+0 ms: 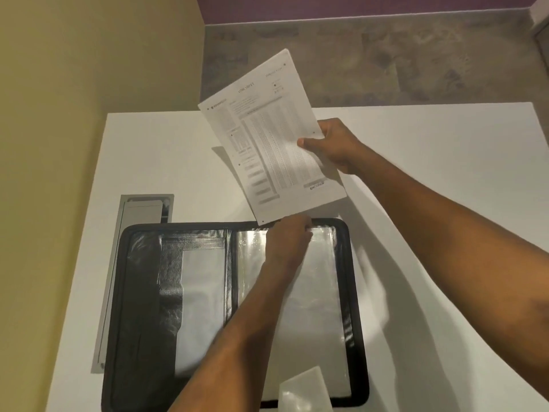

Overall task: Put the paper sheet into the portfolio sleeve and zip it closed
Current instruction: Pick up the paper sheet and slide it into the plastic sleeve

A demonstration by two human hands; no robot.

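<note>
A black zip portfolio (139, 292) lies open on the white table (445, 173), with clear plastic sleeves (315, 292) on its right half. My right hand (335, 145) grips the right edge of a printed paper sheet (267, 138), held tilted above the portfolio's far edge. The sheet's lower corner hangs just over the sleeve's top. My left hand (289, 236) rests at the top edge of the clear sleeve, fingers curled on the plastic there; how firmly it grips is unclear.
A grey cable-tray cover (133, 230) is set into the table left of the portfolio. A yellow wall (74, 84) borders the left side. A small translucent plastic piece (303, 391) lies at the portfolio's near edge. Floor shows beyond the table.
</note>
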